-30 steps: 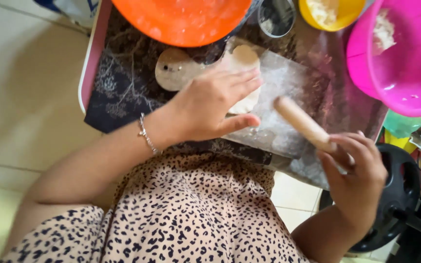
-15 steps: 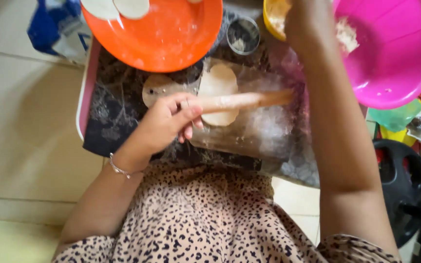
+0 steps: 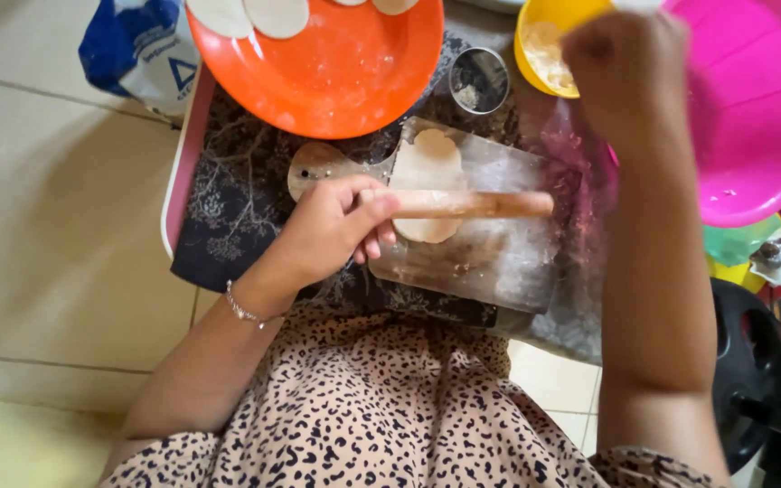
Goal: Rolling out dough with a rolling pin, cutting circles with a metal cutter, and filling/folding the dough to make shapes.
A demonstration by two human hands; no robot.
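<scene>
**Head view: dough rolling among four vessels**

Head view looks down on a flour-dusted wooden board [image 3: 490, 262] lying on a dark patterned tray [image 3: 228, 199]. Four vessels stand along its far side. One orange plate [image 3: 336, 72] carries flat dough rounds at its far rim; four show, cut by the frame. One small metal cup [image 3: 479, 79] holds something dark. One yellow bowl [image 3: 544, 50] holds pale flour. One pink basin [image 3: 752, 117] shows only a few specks inside.

The left hand [image 3: 332, 230] is wrapped around one end of the single rolling pin [image 3: 472, 204], which lies across one flattened dough piece [image 3: 428, 167] on the board. The right hand [image 3: 630, 63] is raised, curled into a loose fist over the yellow bowl's edge; whether it holds anything cannot be told.
</scene>
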